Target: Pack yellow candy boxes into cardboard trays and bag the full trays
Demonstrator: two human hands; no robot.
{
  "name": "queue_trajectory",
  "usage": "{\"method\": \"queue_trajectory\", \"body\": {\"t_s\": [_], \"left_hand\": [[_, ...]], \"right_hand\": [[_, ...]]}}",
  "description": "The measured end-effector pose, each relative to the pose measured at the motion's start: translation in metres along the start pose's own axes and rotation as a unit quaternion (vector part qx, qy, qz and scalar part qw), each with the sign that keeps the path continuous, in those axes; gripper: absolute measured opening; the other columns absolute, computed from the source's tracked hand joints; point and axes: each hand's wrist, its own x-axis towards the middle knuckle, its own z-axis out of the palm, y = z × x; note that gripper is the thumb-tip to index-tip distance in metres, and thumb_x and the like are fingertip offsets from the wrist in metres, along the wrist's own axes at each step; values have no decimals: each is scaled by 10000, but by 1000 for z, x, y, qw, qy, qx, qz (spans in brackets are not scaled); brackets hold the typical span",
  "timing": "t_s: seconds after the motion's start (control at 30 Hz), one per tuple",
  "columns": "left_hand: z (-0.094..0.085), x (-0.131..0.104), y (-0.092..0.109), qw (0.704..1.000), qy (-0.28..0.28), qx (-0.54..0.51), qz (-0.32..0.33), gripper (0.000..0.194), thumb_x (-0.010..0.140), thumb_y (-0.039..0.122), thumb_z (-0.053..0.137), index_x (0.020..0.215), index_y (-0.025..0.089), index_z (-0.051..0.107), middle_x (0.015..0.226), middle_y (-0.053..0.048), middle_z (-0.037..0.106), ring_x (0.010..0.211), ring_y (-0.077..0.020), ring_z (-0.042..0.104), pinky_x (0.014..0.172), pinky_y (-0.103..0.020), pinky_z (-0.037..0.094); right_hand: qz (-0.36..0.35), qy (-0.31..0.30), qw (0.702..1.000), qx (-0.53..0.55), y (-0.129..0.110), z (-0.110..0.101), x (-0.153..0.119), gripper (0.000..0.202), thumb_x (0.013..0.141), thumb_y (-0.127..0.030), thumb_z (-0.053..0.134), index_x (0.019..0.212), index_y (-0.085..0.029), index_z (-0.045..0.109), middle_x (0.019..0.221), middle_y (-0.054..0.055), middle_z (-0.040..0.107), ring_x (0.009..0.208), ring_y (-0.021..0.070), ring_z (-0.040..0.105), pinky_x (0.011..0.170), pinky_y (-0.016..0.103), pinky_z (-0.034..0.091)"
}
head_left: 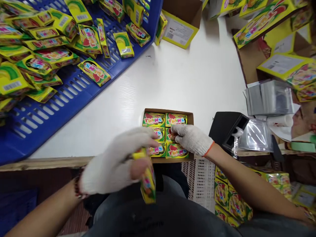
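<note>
My left hand (120, 161), in a white knit glove with bare fingertips, is closed around a small yellow-green TWINS candy box (148, 184). It holds that box tilted over the table's front edge, slightly blurred. An open carton (192, 121) lies just right of it, with several TWINS boxes (176, 150) in two columns, printed faces up. Reaching in from the right, my gloved right hand (191, 136) has its curled fingers on the middle box (169, 134) of the right column. The fingers partly cover that box.
A blue perforated crate (81, 107) with many loose TWINS boxes fills the upper left. An open carton (181, 31) stands at the back. To the right are a black tape dispenser (225, 126), clear plastic sleeves (270, 97) and more cartons (283, 67). A white basket (201, 181) sits below the table.
</note>
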Motion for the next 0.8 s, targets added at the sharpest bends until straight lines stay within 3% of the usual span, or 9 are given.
{"method": "queue_trajectory", "body": {"t_s": [0.07, 0.17, 0.23, 0.3, 0.47, 0.53, 0.6, 0.7, 0.8], "left_hand": [[24, 19, 11, 988, -142, 56, -15, 229, 867, 224, 478, 986, 206, 673, 1129, -81, 707, 1050, -225, 664, 916, -371, 559], [57, 45, 16, 926, -328, 175, -59, 203, 823, 293, 514, 841, 177, 679, 931, -99, 729, 853, -268, 691, 767, -398, 579], [70, 54, 15, 892, -390, 216, -80, 245, 822, 360, 518, 817, 183, 687, 849, -98, 726, 776, -278, 687, 670, -382, 564], [74, 56, 13, 885, -401, 219, -88, 260, 833, 370, 502, 819, 194, 694, 837, -86, 729, 770, -268, 685, 652, -357, 551], [57, 44, 3, 942, -301, 70, -133, 229, 849, 295, 511, 933, 231, 714, 901, -22, 747, 818, -204, 688, 708, -298, 564], [46, 36, -2, 970, -197, -13, -142, 254, 878, 309, 527, 1048, 260, 710, 981, -14, 750, 851, -203, 697, 722, -308, 584], [36, 29, -6, 988, -52, -55, -132, 303, 913, 351, 536, 1170, 282, 681, 1086, -35, 735, 939, -237, 699, 780, -367, 605], [32, 21, -8, 983, 156, -59, -73, 344, 933, 397, 551, 1250, 294, 640, 1252, -69, 669, 1150, -280, 640, 945, -456, 576], [37, 16, -8, 976, 215, -28, 17, 350, 944, 386, 562, 1286, 321, 599, 1436, -68, 541, 1321, -266, 529, 1079, -476, 499]], "right_hand": [[36, -11, 999, -23, -6, -4, 7, 174, 863, -226, 533, 938, -198, 687, 853, 50, 672, 726, 163, 540, 618, 276, 334], [64, -40, 995, -58, -13, -9, 17, 171, 884, -273, 546, 922, -197, 694, 832, 53, 653, 725, 167, 516, 602, 288, 291], [69, -51, 994, -66, -14, -10, 23, 167, 879, -282, 567, 944, -199, 697, 835, 51, 648, 731, 169, 517, 593, 290, 276], [60, -55, 994, -73, -12, -9, 28, 168, 874, -283, 582, 963, -199, 696, 842, 54, 647, 735, 172, 522, 588, 294, 263], [16, -19, 999, -48, 0, -4, 27, 116, 875, -228, 566, 911, -185, 669, 835, 56, 632, 742, 172, 520, 613, 294, 285], [-6, 12, 1000, 16, 1, -5, 20, 83, 862, -179, 553, 832, -186, 630, 793, 35, 608, 728, 158, 511, 633, 281, 323], [-45, 56, 990, 123, -1, -7, 10, 131, 881, -181, 518, 764, -187, 576, 753, 16, 581, 716, 146, 511, 657, 270, 369], [-123, 63, 940, 311, -12, -5, -1, 205, 952, -304, 454, 824, -187, 564, 766, 16, 597, 709, 145, 544, 663, 272, 430], [-169, 1, 896, 410, -25, 2, -4, 267, 977, -381, 416, 982, -176, 587, 864, 50, 654, 725, 157, 590, 633, 278, 468]]}}
